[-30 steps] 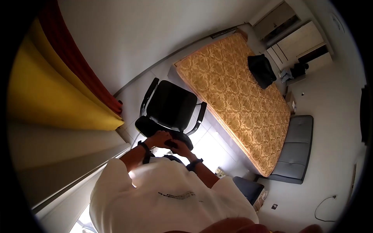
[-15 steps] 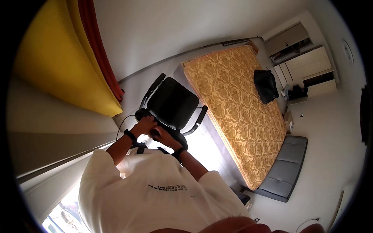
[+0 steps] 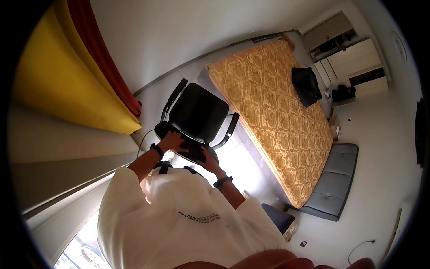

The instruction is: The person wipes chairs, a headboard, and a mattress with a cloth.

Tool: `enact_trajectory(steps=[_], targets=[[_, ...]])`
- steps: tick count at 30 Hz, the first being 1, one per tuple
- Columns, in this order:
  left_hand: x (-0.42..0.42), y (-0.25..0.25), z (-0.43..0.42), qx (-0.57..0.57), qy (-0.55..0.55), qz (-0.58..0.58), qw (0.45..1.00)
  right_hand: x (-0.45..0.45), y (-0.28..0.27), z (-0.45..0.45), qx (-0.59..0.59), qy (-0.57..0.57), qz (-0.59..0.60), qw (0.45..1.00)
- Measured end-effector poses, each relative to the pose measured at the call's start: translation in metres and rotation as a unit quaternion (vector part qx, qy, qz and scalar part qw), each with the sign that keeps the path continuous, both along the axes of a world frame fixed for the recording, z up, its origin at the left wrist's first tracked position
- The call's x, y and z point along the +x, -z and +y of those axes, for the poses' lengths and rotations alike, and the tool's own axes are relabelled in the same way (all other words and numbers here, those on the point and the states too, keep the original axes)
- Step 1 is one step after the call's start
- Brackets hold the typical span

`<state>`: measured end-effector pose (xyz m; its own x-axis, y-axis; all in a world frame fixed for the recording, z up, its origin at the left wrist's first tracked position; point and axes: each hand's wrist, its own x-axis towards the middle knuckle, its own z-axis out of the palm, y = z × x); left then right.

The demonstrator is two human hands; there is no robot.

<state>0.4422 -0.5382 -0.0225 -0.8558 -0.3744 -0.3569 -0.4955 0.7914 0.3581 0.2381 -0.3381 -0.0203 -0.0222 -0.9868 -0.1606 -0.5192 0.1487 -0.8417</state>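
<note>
Mattress (image 3: 277, 121) alongside, the chair (image 3: 199, 112) apparently faces away, backrest (image 3: 193, 152) crosswise.

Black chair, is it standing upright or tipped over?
Upright: the black chair has its seat facing up, with armrests along both sides.

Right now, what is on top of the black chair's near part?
The left hand and right hand, both open, are over the near part of the black chair. The surface directly under them is covered; between them it is too dark to tell any separate thing.
</note>
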Motion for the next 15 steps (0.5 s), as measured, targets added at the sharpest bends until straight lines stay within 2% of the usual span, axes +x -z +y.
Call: enact_trajectory(steps=[1,3,4,5,6,7,8,10,11,12,13,15], targets=[[0.006,-0.011,-0.018,0.008,-0.030,-0.042,0.999,-0.006,0.003,0.007,0.052,0.006,0.042,0.998],[0.029,0.011,-0.056,-0.006,-0.114,-0.070,0.991,-0.018,0.011,0.018,0.152,-0.009,0.129,0.980],[0.041,0.007,-0.072,-0.035,-0.153,-0.114,0.981,-0.024,0.028,0.024,0.142,-0.030,0.127,0.981],[0.059,0.046,-0.088,-0.107,-0.215,-0.110,0.964,-0.023,0.033,0.030,0.119,-0.042,0.168,0.978],[0.070,0.066,-0.109,-0.068,-0.245,-0.200,0.946,-0.021,0.035,0.036,0.097,-0.052,0.212,0.971],[0.082,0.052,-0.114,-0.043,-0.277,-0.206,0.937,-0.018,0.039,0.041,0.056,-0.042,0.235,0.969],[0.092,0.034,-0.115,0.032,-0.290,-0.192,0.937,-0.016,0.042,0.043,0.060,-0.033,0.236,0.969],[0.094,0.063,-0.110,0.032,-0.247,-0.190,0.950,-0.013,0.050,0.038,0.083,-0.021,0.282,0.956],[0.085,0.063,-0.108,0.032,-0.242,-0.190,0.951,-0.013,0.064,0.041,0.060,-0.001,0.303,0.951],[0.073,0.058,-0.103,0.062,-0.283,-0.156,0.944,-0.010,0.060,0.039,0.063,0.003,0.302,0.951],[0.063,0.053,-0.096,0.092,-0.322,-0.124,0.934,-0.010,0.056,0.036,0.109,-0.006,0.308,0.945],[0.046,0.025,-0.090,0.108,-0.297,-0.137,0.939,-0.008,0.043,0.031,0.166,-0.012,0.304,0.938]])
